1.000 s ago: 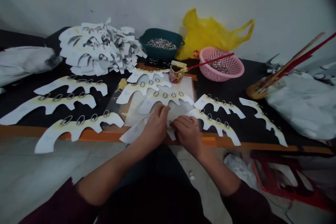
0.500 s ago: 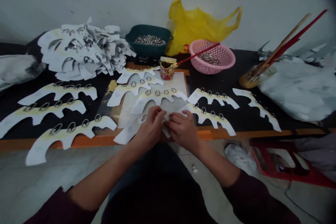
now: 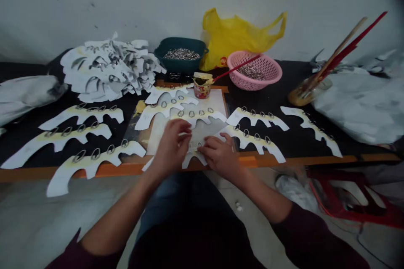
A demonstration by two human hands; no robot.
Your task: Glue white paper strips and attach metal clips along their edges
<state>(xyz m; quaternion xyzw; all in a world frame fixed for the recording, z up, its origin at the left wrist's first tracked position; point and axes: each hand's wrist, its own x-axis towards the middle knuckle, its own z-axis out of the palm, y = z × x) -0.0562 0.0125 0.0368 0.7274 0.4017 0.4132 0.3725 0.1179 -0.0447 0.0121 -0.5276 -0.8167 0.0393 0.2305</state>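
Left hand (image 3: 172, 145) shifted up from right, fingers curled, grip unclear; right hand (image 3: 219, 155) fingers together, pressing white arched paper cutout (image 3: 193, 158) beside small metal ring (image 3: 199, 145).

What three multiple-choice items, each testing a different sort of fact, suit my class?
1. Where is the small open tin? A in the pink basket; B on the pale sheet; C on the floor.
2. What colour is the plastic bag? A yellow; B blue; C black.
3. What is the right hand touching? A the brush; B the pink basket; C a white paper cutout.

1 B, it stands at the sheet's top edge.
2 A, it shows yellow against the wall.
3 C, its fingers lie on it.
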